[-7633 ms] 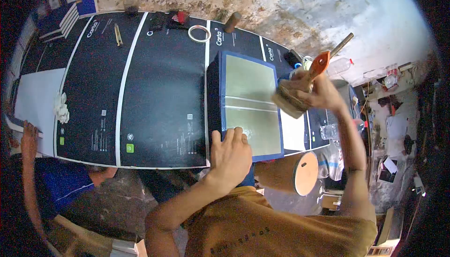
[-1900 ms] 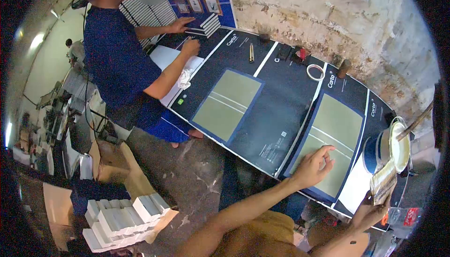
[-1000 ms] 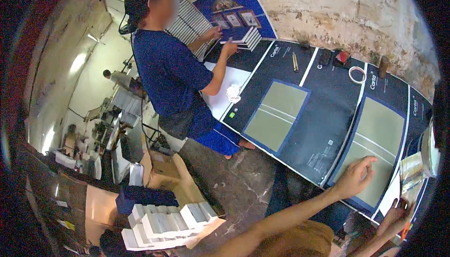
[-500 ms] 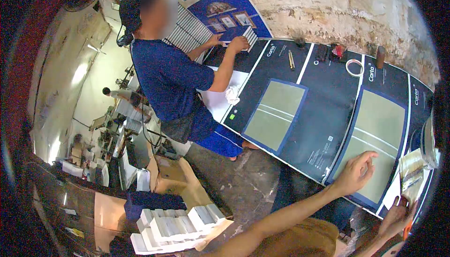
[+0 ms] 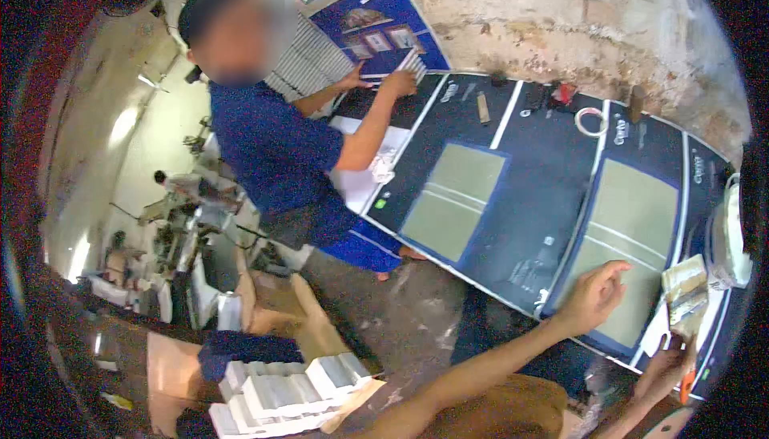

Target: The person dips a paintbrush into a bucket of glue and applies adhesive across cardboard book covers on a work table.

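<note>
My left hand (image 5: 594,299) hovers at the near edge of the right grey-green panel (image 5: 637,223), its fingers loosely curled and apart, with nothing in them. That panel has a blue border and pale strips across its middle. At the lower right, my right hand (image 5: 671,360) grips what looks like a wide flat brush (image 5: 686,288) with cream, stained bristles. An orange part (image 5: 686,387) shows below the hand. The brush is beside a white tub (image 5: 730,235). A similar panel (image 5: 456,203) lies farther left on the black table covering (image 5: 533,199).
A co-worker in a dark blue shirt (image 5: 272,142) stands at the table's left end, both hands on a striped stack (image 5: 412,66). A tape roll (image 5: 591,122) lies near the wall. White blocks (image 5: 292,391) fill a carton at the lower left.
The view has shifted, so the table and objects appear slightly farther left. The co-worker's head has turned this way. My hands keep nearly the same pose.
</note>
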Demonstrator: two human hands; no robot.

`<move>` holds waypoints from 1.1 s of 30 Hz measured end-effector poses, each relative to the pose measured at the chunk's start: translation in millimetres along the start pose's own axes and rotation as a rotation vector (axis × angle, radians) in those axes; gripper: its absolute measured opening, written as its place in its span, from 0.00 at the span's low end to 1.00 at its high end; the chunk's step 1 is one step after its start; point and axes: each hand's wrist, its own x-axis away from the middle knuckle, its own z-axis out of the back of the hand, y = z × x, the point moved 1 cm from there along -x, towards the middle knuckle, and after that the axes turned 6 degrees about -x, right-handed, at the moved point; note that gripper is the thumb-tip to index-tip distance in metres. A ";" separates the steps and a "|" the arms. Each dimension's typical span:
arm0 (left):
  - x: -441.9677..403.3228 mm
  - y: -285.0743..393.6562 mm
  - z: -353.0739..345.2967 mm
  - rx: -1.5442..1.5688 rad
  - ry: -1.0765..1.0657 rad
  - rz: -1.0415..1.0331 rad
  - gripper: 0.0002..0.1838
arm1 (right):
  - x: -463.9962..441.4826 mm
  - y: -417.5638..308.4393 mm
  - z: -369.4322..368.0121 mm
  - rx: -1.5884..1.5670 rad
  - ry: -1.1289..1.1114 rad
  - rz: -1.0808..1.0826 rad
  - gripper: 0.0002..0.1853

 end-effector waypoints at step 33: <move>206.8 216.6 337.4 -0.072 1.778 -1.111 0.23 | 49.1 -17.9 -106.8 0.349 -0.011 0.275 0.24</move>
